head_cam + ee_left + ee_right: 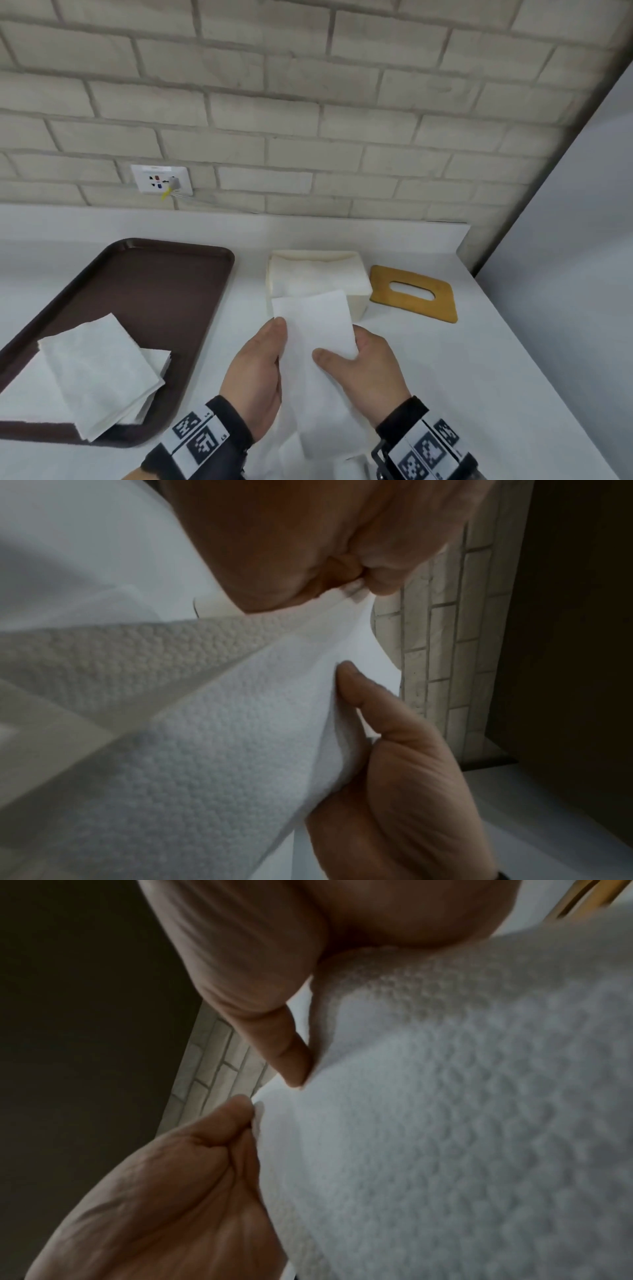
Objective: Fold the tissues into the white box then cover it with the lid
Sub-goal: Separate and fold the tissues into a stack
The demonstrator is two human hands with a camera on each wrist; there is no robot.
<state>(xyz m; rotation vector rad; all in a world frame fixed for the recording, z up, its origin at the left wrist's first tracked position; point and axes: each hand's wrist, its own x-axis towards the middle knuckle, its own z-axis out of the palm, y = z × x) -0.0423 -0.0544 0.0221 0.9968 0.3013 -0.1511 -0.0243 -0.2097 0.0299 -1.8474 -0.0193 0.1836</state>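
Note:
A folded white tissue (315,329) is held upright between both hands, just in front of the white box (359,305). My left hand (274,342) grips its left edge, thumb on top and fingers behind. My right hand (346,349) pinches the right edge, thumb on the front face. The box is uncovered and has white tissues lying inside. The wooden lid (380,284), with an oval slot, lies flat on the counter right of the box. In the wrist views the embossed tissue (222,750) (445,1123) sits between thumb and fingers of the left hand (363,626) and the right hand (270,1092).
A brown tray (154,291) lies at the left with a stack of unfolded tissues (99,370) at its near end. A brick wall with a socket (161,180) runs behind the white counter (479,359). The counter's edge runs diagonally at the right.

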